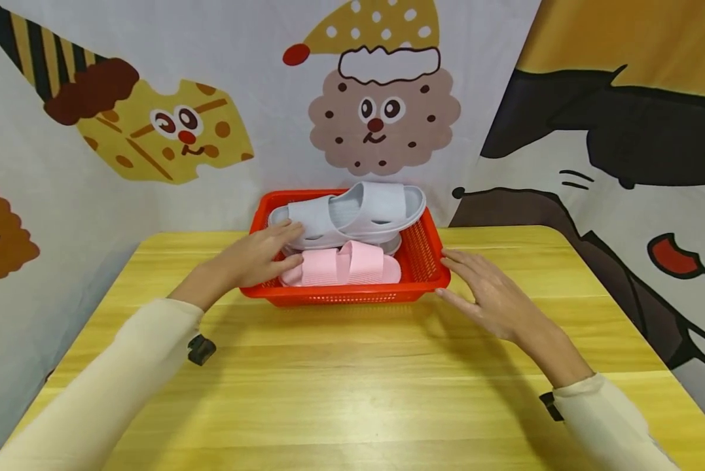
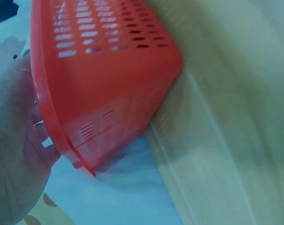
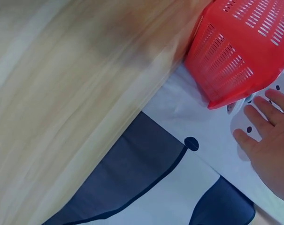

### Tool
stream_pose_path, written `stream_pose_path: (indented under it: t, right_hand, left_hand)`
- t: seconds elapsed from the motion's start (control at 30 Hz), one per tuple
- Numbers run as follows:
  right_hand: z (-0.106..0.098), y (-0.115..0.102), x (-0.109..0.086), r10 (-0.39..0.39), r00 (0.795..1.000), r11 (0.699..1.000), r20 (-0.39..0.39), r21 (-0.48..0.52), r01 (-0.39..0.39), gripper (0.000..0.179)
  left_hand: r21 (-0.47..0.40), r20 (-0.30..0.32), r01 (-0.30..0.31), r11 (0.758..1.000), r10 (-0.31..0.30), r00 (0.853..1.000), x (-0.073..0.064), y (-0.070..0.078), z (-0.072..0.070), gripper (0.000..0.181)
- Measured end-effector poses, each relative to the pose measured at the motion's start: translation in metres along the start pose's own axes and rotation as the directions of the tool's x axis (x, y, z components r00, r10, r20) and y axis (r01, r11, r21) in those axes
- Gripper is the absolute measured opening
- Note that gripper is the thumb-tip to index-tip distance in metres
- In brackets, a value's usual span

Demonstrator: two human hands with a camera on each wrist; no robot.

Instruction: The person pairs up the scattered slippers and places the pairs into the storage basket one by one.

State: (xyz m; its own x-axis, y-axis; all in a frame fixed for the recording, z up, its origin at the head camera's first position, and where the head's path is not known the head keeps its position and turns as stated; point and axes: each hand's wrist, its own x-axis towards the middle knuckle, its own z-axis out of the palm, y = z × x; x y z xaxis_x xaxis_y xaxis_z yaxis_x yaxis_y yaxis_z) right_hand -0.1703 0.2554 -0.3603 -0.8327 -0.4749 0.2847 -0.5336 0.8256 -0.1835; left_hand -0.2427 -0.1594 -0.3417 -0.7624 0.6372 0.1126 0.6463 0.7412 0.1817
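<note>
A red plastic basket [image 1: 343, 292] with perforated sides stands at the back of the table. In it, pale grey slippers [image 1: 381, 204] lie stacked behind pink slippers [image 1: 366, 265]. My left hand [image 1: 258, 256] reaches over the basket's left rim, fingers stretched across the left ends of the slippers; whether they touch is unclear. Beside the right rim is my right hand [image 1: 493, 294], fingers extended and slightly spread, close to the basket's edge. From the right wrist view, that hand [image 3: 273, 140] appears flat and holds nothing. The left wrist view shows the basket's side [image 2: 99, 70] near the left palm.
The wooden table [image 1: 352, 379] extends from the basket toward me. Directly behind the basket hangs a white cloth [image 1: 270, 39] printed with cartoon biscuit and cheese figures. A dark wrist device [image 1: 201, 350] is strapped at the left cuff.
</note>
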Motion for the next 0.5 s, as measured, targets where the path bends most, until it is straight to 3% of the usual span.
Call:
stream_pose_path:
  t: [0.23,0.4,0.5]
  right_hand:
    - [-0.004,-0.003,-0.01,-0.023,0.999,1.0,-0.029,-0.007,0.023,0.065]
    - [-0.008,-0.006,-0.016,-0.048,0.999,0.999,-0.01,-0.017,0.048,0.067]
    - [-0.01,-0.008,-0.018,-0.07,0.997,0.997,-0.009,-0.02,0.07,0.068]
  left_hand:
    - [0.102,-0.08,-0.096,0.99,0.104,0.991,-0.028,0.014,0.0,0.065]
    - [0.175,-0.124,-0.19,0.966,0.213,0.969,-0.04,0.025,0.0,0.064]
    - [0.205,-0.145,-0.21,0.956,0.241,0.96,-0.047,0.031,0.0,0.067]
